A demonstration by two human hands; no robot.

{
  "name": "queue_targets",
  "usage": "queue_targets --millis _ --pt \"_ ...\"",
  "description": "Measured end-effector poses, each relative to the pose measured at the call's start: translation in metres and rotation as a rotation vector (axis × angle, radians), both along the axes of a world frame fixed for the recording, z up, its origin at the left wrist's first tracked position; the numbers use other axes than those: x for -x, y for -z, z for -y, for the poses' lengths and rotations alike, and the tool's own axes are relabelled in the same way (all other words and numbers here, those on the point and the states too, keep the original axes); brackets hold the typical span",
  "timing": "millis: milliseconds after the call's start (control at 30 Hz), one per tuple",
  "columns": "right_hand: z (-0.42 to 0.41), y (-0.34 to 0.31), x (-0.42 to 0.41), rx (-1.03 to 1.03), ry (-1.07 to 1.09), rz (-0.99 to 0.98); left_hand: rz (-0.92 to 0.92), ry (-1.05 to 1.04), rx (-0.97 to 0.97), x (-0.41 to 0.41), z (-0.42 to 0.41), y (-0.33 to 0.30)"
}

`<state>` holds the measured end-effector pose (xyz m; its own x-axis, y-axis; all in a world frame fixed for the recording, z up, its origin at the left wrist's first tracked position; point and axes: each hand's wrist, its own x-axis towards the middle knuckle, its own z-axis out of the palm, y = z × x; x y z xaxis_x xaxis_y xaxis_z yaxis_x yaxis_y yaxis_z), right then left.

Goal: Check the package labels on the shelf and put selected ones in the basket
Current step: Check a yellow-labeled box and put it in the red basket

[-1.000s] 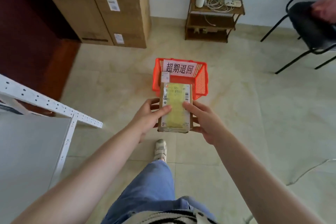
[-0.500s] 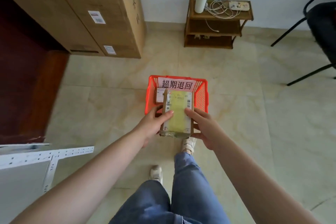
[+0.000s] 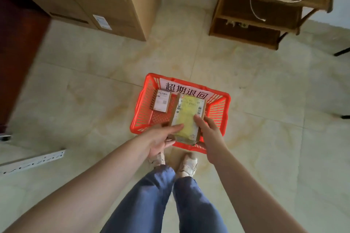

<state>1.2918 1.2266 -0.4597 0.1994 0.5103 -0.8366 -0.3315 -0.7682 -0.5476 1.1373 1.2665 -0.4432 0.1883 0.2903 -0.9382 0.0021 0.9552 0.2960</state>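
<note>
A brown cardboard package (image 3: 189,117) with a yellow label is held flat over the orange basket (image 3: 219,108) on the floor. My left hand (image 3: 161,139) grips its near left side with the thumb on top. Its near right side is held by my right hand (image 3: 210,132), thumb also on the label. A smaller labelled package (image 3: 161,100) lies inside the basket at its far left. A white sign with black characters (image 3: 185,91) is fixed to the basket's far wall.
Tall cardboard boxes (image 3: 106,0) stand at the far left. A low wooden shelf (image 3: 265,11) with cables stands by the far wall. A white perforated rack rail (image 3: 32,161) lies at the left. My legs and shoes (image 3: 187,166) are just before the basket.
I have walked up to the basket. Both hands have carried the package forward, so it is now over the basket's near right part. The white rack has slid out to the left.
</note>
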Motion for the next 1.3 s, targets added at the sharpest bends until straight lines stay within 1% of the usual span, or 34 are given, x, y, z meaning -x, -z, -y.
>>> queue_targets --millis 100,200,333,400,467,567,767,933,1133,1300 --pt "-0.014 0.070 -0.001 0.043 -0.026 -0.078 -0.022 -0.020 -0.016 -0.007 -0.018 0.074" --pt "-0.025 0.148 0.004 0.182 -0.034 -0.133 -0.084 0.032 -0.051 -0.011 -0.033 0.158" --pt "-0.041 0.240 0.012 0.219 0.135 -0.186 -0.141 -0.018 -0.049 -0.013 -0.040 0.256" --pt "-0.047 0.273 0.016 0.236 0.200 -0.213 -0.166 -0.084 -0.050 -0.013 -0.041 0.292" --pt "-0.050 0.299 0.021 0.258 0.206 -0.218 -0.195 -0.147 -0.024 -0.011 -0.040 0.320" --pt "-0.055 0.332 0.024 0.283 0.190 -0.195 -0.219 -0.231 0.059 -0.010 -0.042 0.348" --pt "-0.070 0.386 0.026 0.237 0.207 -0.172 -0.195 -0.401 0.146 -0.019 -0.053 0.396" --pt "-0.079 0.418 0.030 0.153 0.136 -0.143 -0.198 -0.496 0.116 -0.022 -0.059 0.420" --pt "-0.084 0.425 0.031 0.142 0.110 -0.123 -0.212 -0.511 0.040 -0.025 -0.060 0.424" --pt "-0.086 0.422 0.033 0.162 0.076 -0.096 -0.211 -0.470 0.055 -0.024 -0.058 0.419"
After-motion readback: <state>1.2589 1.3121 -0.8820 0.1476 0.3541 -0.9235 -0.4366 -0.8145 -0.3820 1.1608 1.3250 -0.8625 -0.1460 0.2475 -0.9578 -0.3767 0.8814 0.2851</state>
